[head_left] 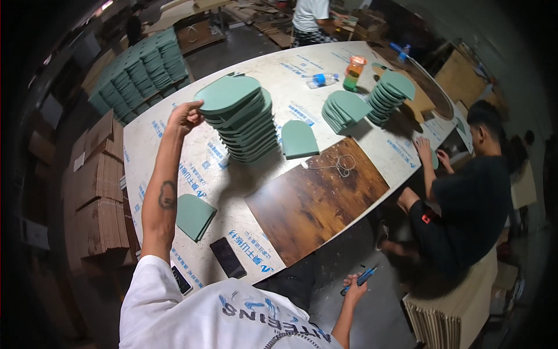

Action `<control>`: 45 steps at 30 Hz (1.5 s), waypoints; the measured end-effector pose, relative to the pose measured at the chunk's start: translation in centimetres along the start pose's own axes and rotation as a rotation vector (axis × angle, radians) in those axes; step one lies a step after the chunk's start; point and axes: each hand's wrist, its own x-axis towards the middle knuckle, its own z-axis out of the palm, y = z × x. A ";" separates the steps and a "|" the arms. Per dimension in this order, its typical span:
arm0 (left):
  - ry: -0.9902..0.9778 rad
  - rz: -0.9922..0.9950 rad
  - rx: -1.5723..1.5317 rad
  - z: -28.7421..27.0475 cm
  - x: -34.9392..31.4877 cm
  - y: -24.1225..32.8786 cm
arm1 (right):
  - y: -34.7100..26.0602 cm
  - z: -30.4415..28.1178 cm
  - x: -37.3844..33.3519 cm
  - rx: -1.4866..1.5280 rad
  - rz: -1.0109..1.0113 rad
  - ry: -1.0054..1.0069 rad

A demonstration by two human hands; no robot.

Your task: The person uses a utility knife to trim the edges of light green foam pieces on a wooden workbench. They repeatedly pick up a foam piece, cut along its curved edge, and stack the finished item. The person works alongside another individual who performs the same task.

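My left hand [187, 115] is stretched out to the far left of the table, its fingers closed at the edge of the top green rounded panel [228, 93]. That panel lies on a tall stack of similar green panels [249, 136]. Low at the right, beside the table edge, my right hand [356, 285] grips a slim blue-and-black hand tool [366, 276], whose exact kind I cannot make out. A single green panel [300, 139] lies right of the stack. Another small green pile [195, 216] rests near my left forearm.
A brown wood-grain board [317, 200] with a white cord [343, 166] lies on the white table [168, 139]. Two further green stacks [344, 111], bottles [353, 74] and a phone [228, 257] are also there. A co-worker [471, 192] sits at the right.
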 end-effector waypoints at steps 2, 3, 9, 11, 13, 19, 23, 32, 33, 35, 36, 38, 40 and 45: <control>0.208 0.143 0.047 4.1 -1.0 0.1 | 0.8 -0.7 -2.0 0.024 0.035 0.058; 0.151 0.215 0.124 5.6 -1.5 0.4 | 1.4 -0.8 -2.7 0.032 0.061 0.065; -0.187 0.377 0.353 12.1 -6.5 -1.5 | 2.4 2.4 -5.8 0.064 0.096 -0.029; -0.226 0.534 0.529 12.0 -5.6 -8.0 | 0.7 4.2 -5.6 0.079 0.064 -0.052; -0.271 0.449 0.612 15.3 -7.3 -15.8 | -1.0 4.5 -5.4 0.022 0.040 -0.067; -0.703 0.195 1.024 19.2 -4.9 -38.9 | -1.4 4.9 -2.9 -0.142 0.019 -0.181; -0.469 0.234 0.840 16.9 -4.7 -43.7 | -1.4 5.7 -3.5 -0.091 0.049 -0.233; -0.188 0.577 1.492 17.8 -17.0 -42.2 | -1.4 6.2 -5.3 -0.246 0.012 -0.148; -0.256 0.593 1.465 18.4 -16.9 -42.8 | -2.2 6.5 -5.4 -0.308 -0.014 -0.153; -0.353 0.627 1.476 19.6 -16.1 -44.7 | -1.6 5.7 -3.9 -0.600 -0.194 -0.218; -0.391 0.640 1.506 19.8 -15.9 -46.0 | -1.4 5.3 -3.1 -0.694 -0.231 -0.263; -0.459 0.654 1.570 20.5 -16.4 -46.7 | -2.8 5.1 -2.0 -0.880 -0.303 -0.325; -0.460 0.694 1.569 20.5 -17.3 -46.9 | -5.7 5.6 -2.0 -1.052 -0.277 -0.413; -0.437 0.710 1.628 20.2 -18.8 -47.1 | -10.6 7.0 -3.1 -1.085 0.113 -0.566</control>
